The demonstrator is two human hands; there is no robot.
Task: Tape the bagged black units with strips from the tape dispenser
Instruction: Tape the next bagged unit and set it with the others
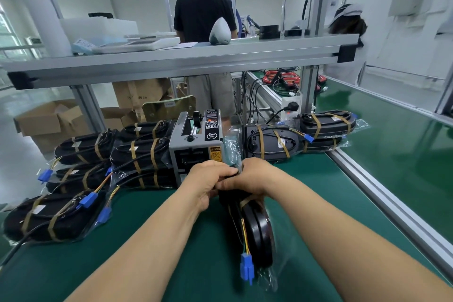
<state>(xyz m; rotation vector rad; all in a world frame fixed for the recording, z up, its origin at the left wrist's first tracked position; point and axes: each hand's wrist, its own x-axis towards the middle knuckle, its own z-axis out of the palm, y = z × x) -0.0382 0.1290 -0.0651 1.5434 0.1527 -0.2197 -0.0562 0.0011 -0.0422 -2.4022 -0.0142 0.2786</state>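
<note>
A bagged black unit (255, 230) stands on edge on the green mat (171, 252) in front of me, with one tan tape strip across it and a blue connector (246, 268) on yellow wires hanging at its near end. My left hand (208, 180) and my right hand (250, 175) both grip the unit's far end, fingers curled over it and touching each other. The grey tape dispenser (196, 147) stands just behind my hands. Whether a strip is between my fingers is hidden.
Several taped bagged units (73, 176) are stacked left of the dispenser, others (294, 137) lie to its right. An aluminium rail (382, 193) borders the mat on the right. A metal shelf beam (171, 61) crosses overhead; a person (206, 19) stands beyond it.
</note>
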